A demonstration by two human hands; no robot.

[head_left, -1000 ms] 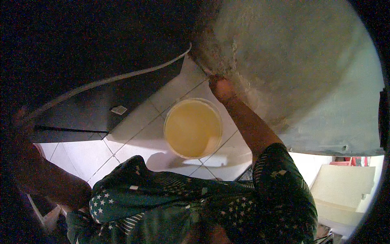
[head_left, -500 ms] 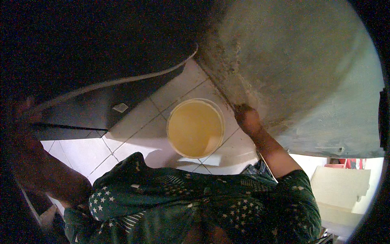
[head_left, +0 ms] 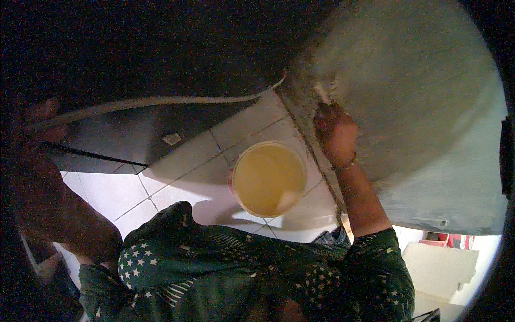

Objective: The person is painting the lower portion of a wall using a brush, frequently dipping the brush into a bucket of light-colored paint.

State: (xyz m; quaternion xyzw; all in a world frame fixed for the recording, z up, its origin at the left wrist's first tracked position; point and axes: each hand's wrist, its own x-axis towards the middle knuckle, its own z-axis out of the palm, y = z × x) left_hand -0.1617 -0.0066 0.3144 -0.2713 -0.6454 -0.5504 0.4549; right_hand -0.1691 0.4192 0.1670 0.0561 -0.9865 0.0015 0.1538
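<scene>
My right hand point(head_left: 338, 137) is against the stained grey wall point(head_left: 407, 118), to the right of the bucket. Its fingers are curled together; whatever they hold is hidden, and a pale patch shows just beyond the fingertips. In deep shadow at the far left, my left hand point(head_left: 45, 121) closes on the pale-edged rim of a large dark panel point(head_left: 161, 101). The panel's rim runs from that hand toward the wall corner. A round bucket point(head_left: 271, 180) of yellowish, cloudy liquid stands on the floor between my arms.
Pale floor tiles point(head_left: 177, 193) with dark grout lie under the bucket. A small light label point(head_left: 171, 139) is on the dark surface below the rim. Some cream furniture point(head_left: 442, 263) and red items point(head_left: 434, 239) appear at the lower right. The upper left is too dark to make out.
My right hand has moved up and farther along the wall, from its lower edge. The view has shifted a little, so the bucket appears lower and more to the right.
</scene>
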